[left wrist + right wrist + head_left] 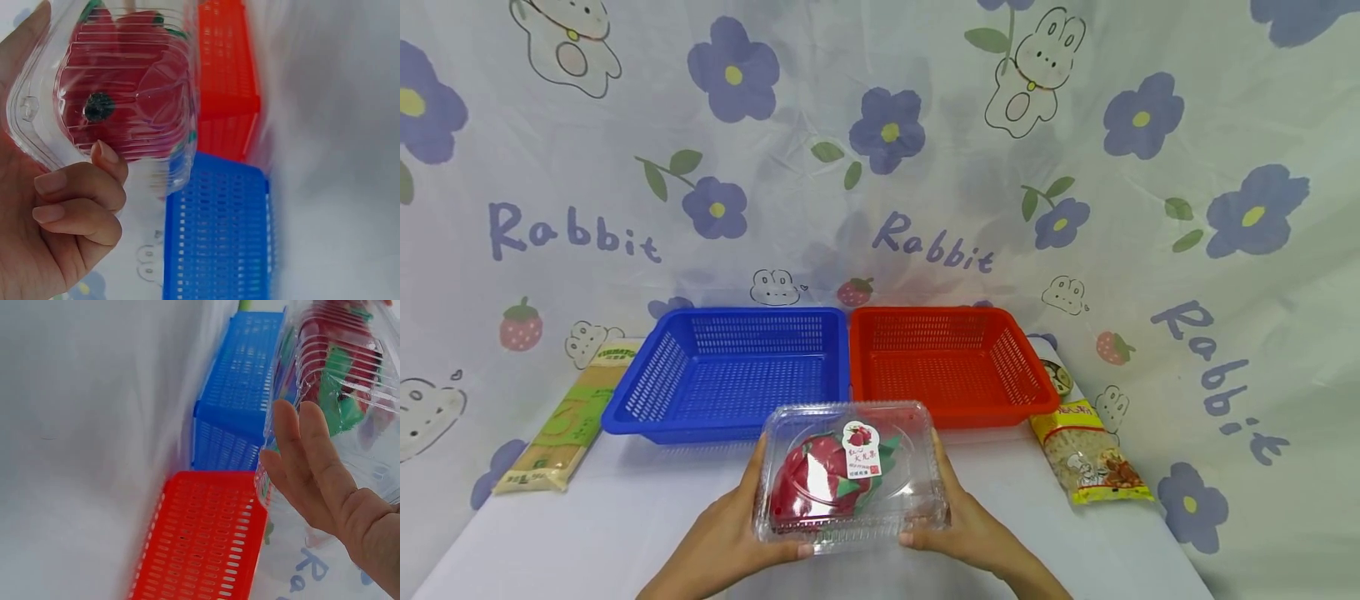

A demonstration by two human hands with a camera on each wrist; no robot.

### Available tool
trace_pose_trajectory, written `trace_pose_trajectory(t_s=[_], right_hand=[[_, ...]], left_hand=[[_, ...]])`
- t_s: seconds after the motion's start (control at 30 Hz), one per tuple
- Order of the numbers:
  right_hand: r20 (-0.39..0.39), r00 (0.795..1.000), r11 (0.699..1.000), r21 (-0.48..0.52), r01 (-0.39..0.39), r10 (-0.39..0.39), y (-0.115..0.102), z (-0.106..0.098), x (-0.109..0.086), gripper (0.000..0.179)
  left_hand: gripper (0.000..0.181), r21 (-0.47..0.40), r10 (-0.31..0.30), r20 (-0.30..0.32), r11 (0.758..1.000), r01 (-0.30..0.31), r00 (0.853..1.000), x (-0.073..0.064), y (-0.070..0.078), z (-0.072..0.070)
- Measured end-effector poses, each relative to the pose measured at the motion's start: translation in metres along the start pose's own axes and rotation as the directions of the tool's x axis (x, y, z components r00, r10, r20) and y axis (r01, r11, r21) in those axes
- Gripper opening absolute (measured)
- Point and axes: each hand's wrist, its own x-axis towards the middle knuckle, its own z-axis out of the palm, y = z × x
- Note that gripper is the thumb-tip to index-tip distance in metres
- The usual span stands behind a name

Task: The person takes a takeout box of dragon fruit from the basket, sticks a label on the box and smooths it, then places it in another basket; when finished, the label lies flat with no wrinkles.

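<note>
Between both hands is a clear plastic clamshell box (917,467), with a red dragon fruit (812,479) with green tips inside it. A white sticker (861,450) with a fruit picture is on its lid. The left hand (730,521) grips the box's left end, thumb along the near edge. In the left wrist view, some fingers (87,187) curl beside its wall. The right hand (962,521) holds the opposite end, thumb at the near edge; its fairly straight fingers (319,450) lie against the side in the right wrist view. The box is held up in front of two baskets.
Behind the box, a blue basket (651,387) and a red basket (1045,392) stand side by side. A long green-and-yellow noodle pack (561,421) lies at the left. On the right are a yellow-edged food bag (1090,454) and a partly hidden round-labelled item (1057,377). A patterned curtain hangs behind.
</note>
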Motion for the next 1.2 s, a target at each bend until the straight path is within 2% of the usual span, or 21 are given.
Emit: trace_pose_trajectory(t_s=[0.53, 0.87, 1.2], right_hand=[[-0.035, 0.999, 0.996, 0.087, -0.004, 0.007, -0.004, -0.003, 0.001, 0.122], [0.038, 0.999, 0.967, 0.255, -0.026, 0.017, -0.009, -0.006, 0.000, 0.110], [-0.047, 0.996, 0.968, 0.244, -0.062, 0.076, -0.013, -0.003, -0.004, 0.090]], left_hand=[[0.136, -0.018, -0.017, 0.015, 1.000, 0.017, 1.000, 0.009, 0.009, -0.005], [0.136, -0.033, -0.017, 0.017, 0.999, 0.018, 1.000, 0.012, 0.013, -0.007], [0.136, -0.049, -0.006, -0.001, 0.999, 0.006, 1.000, 0.013, 0.016, -0.005]])
